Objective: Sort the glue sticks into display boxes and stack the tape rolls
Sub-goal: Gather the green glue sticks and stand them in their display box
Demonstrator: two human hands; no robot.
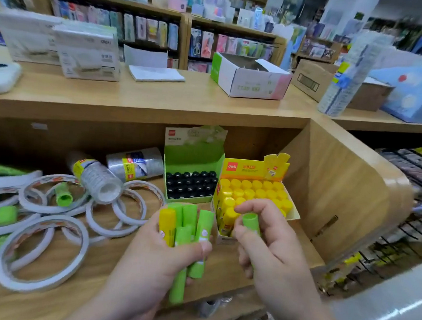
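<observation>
Several glue sticks (187, 223) clamped in left fingers (204, 247); right fingers (254, 208) pinch green stick (250, 219) by shelf edge (222, 287).

Bright, even indoor light fills the shop, leaving soft shadow beneath the bench (159, 97) top and pale streaks of glare on the floor (384, 315). The wide lens bows the bench edge. Blur smears the right side and the far shelves (152, 29), while the left hand (147, 255) and right hand (272, 260) look fairly sharp.
</observation>
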